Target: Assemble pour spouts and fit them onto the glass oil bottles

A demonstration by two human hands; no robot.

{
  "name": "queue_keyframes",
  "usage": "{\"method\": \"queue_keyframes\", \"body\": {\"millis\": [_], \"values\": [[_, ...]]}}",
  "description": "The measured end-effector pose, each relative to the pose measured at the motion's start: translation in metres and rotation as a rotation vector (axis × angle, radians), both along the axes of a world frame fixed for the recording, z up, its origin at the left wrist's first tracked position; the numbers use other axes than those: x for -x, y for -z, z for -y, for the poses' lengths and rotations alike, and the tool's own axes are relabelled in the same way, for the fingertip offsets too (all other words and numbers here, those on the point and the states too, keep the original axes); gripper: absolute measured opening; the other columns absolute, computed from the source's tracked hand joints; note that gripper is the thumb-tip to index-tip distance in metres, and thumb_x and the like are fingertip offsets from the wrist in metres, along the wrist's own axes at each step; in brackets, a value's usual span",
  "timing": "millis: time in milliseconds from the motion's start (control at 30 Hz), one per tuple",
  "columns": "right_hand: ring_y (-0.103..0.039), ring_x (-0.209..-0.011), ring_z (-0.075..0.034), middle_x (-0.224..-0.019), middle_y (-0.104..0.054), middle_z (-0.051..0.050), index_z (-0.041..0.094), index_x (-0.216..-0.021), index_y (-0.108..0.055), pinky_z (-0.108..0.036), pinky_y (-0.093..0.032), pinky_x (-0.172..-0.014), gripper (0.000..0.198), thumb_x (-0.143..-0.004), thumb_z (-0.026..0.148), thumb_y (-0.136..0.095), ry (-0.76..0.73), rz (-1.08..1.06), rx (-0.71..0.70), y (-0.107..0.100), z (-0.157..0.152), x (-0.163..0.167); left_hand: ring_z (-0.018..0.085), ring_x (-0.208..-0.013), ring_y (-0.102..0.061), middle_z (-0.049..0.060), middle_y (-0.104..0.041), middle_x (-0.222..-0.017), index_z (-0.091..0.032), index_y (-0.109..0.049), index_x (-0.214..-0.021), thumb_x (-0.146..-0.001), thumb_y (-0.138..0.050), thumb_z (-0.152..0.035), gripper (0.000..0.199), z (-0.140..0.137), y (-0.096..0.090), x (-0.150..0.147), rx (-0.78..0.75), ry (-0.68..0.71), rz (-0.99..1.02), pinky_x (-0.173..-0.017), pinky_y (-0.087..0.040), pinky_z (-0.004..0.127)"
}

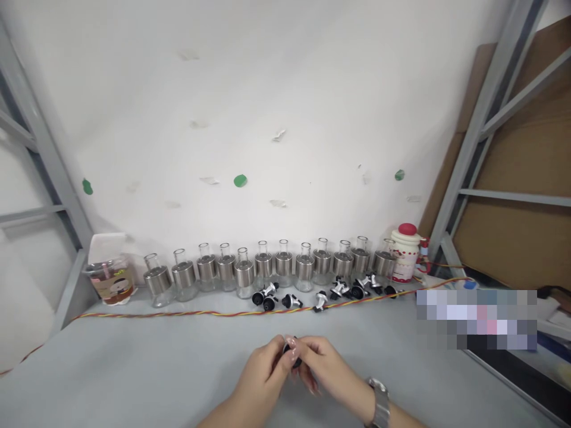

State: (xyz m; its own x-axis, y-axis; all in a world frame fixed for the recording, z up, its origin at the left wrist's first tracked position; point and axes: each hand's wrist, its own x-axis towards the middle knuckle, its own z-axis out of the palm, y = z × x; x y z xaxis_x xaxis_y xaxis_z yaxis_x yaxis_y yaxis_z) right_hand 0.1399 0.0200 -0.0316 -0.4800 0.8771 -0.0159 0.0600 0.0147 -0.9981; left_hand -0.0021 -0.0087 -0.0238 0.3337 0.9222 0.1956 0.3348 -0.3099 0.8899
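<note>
Two bare hands, bottom centre, low over the desk, both on one small black piece. Left hand: grip clamped on the piece, thumb laid over its face. Right hand: grip closed on it from the other side, thumb and fingers meeting the left thumb, remaining fingers curled below. Piece mostly covered by fingers, so full shape can't be told; sits between the two thumbs, near edge side of desk, well apart from the bottles. Metal-band watch on right wrist.

Back of desk: row of twelve clear glass bottles, upright, brushed metal sleeves round the middle, mouths uncovered. In front of them, centre to right, loose black-and-silver fittings, some bunched, some lying singly. Twisted red-yellow cord runs across desk in front of the row, passing close by the fittings.

Left end: clear plastic tub with printed label. Right end: cream-and-red cup, red knob on top, just beside last bottle. Behind, white wall with tape scraps and green stickers; grey metal frame both sides. Far right: pixelated patch, contents unreadable
</note>
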Motion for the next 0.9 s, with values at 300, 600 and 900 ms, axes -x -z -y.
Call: {"method": "queue_keyframes", "body": {"millis": [300,600,900], "values": [[-0.032,-0.034,-0.004,-0.04,-0.038,0.007,0.015,-0.054,-0.048,-0.017,-0.024,-0.034,0.046,-0.074,0.057,-0.047,-0.003,0.015,-0.052,-0.006,0.002,-0.004,0.009,-0.049,-0.044,-0.004,-0.052,-0.059,-0.017,-0.047,-0.08,-0.088,-0.031,-0.043,0.031,0.002,0.002,-0.001,-0.016,0.014,-0.024,-0.048,-0.035,0.018],[-0.046,-0.049,-0.009,-0.051,-0.046,0.004,0.015,-0.058,-0.05,-0.022,-0.038,-0.049,0.04,-0.076,0.051,-0.048,0.032,-0.016,-0.088,-0.018,-0.007,-0.007,0.022,-0.081,-0.056,0.008,-0.061,-0.093,-0.018,-0.049,-0.101,-0.08,-0.049,-0.042,0.032,0.002,-0.024,0.002,-0.483,-0.003,-0.803,-0.066,-0.044,0.032],[-0.053,-0.066,-0.014,-0.066,-0.055,0.001,0.018,-0.071,-0.052,-0.026,-0.041,-0.064,0.027,-0.078,0.044,-0.05,0.269,-0.034,-0.328,-0.035,-0.04,-0.027,0.018,-0.061,-0.056,0.003,-0.058,-0.068,-0.016,-0.049,-0.075,-0.085,-0.043,-0.03,0.018,-0.026,-0.014,0.001,-0.902,0.028,-1.054,-0.052,-0.041,0.028]]}}
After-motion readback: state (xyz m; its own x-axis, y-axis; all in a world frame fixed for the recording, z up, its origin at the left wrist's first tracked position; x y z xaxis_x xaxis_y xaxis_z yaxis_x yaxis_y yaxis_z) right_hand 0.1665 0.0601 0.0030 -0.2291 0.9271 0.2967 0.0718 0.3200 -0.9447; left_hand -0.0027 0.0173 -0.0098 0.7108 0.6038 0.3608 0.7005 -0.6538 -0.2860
